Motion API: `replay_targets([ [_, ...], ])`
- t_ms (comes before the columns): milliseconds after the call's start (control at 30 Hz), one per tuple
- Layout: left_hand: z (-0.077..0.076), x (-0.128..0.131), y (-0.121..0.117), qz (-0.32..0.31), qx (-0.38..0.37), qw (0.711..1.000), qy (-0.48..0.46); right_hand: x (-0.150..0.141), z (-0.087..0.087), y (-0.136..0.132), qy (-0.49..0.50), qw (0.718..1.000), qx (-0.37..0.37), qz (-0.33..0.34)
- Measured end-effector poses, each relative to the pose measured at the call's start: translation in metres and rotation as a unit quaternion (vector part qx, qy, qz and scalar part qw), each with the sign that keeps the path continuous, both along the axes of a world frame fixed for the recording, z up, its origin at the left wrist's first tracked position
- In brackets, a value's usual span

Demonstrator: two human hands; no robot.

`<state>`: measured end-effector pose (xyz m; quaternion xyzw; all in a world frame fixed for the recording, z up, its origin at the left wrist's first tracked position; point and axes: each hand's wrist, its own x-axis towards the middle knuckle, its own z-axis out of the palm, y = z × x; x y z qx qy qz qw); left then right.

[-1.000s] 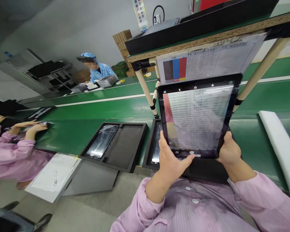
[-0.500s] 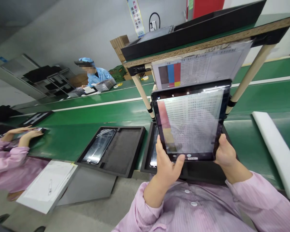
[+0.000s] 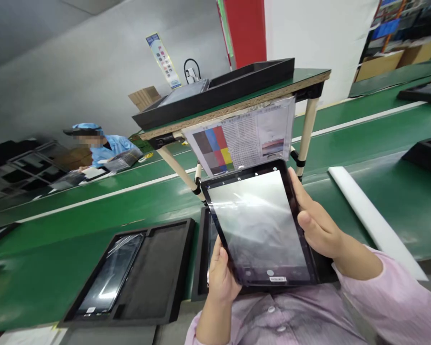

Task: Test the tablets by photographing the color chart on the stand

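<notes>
Between my two hands I hold a black-framed tablet (image 3: 258,225), tilted, its lit screen showing a pale, blurry grey camera picture. My left hand (image 3: 222,275) grips its lower left edge, thumb at the front. Higher up on the right edge, my right hand (image 3: 318,223) is closed around the frame, the fingers partly behind it. Beneath the tablet is a black foam tray (image 3: 201,268), mostly hidden. Just beyond its top edge hangs a printed sheet (image 3: 240,134) with colour blocks and rows of text.
A second foam tray (image 3: 158,273) at the left holds another tablet (image 3: 111,273). A raised shelf (image 3: 233,105) on pale posts carries a black tray (image 3: 251,74). A white foam strip (image 3: 373,215) lies on the green bench (image 3: 391,191) at right. A co-worker in blue (image 3: 111,146) sits across.
The tablet has come lower and tilted, and its screen picture has gone from the coloured sheet to plain grey. My right hand has slid up its edge. The view has swung right.
</notes>
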<state>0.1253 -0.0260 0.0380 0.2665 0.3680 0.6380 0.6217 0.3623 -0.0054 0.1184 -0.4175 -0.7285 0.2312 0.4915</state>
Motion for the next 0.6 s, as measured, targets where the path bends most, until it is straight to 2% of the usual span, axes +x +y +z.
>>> replay_targets([
  [100, -0.01, 0.005, -0.002, -0.035, -0.016, 0.999, 0.005, 0.01, -0.002, 0.004, -0.054, 0.997, 0.033, -0.041],
  [200, -0.016, 0.015, -0.005, -0.005, -0.05, 0.998, 0.023, 0.023, -0.014, 0.006, -0.081, 0.994, 0.016, -0.073],
  [300, -0.014, 0.033, -0.006, 0.014, -0.118, 0.993, 0.024, 0.041, -0.035, 0.011, -0.084, 0.992, -0.005, -0.094],
  [400, -0.014, 0.053, 0.001, -0.038, -0.183, 0.982, 0.03, 0.058, -0.061, 0.014, -0.072, 0.986, -0.022, -0.148],
  [500, -0.028, 0.072, 0.011, -0.057, -0.216, 0.973, 0.052, 0.068, -0.086, 0.013, -0.124, 0.975, -0.062, -0.172],
  [600, -0.046, 0.082, 0.016, -0.079, -0.189, 0.969, 0.138, 0.067, -0.1, 0.009, -0.232, 0.959, -0.099, -0.131],
])
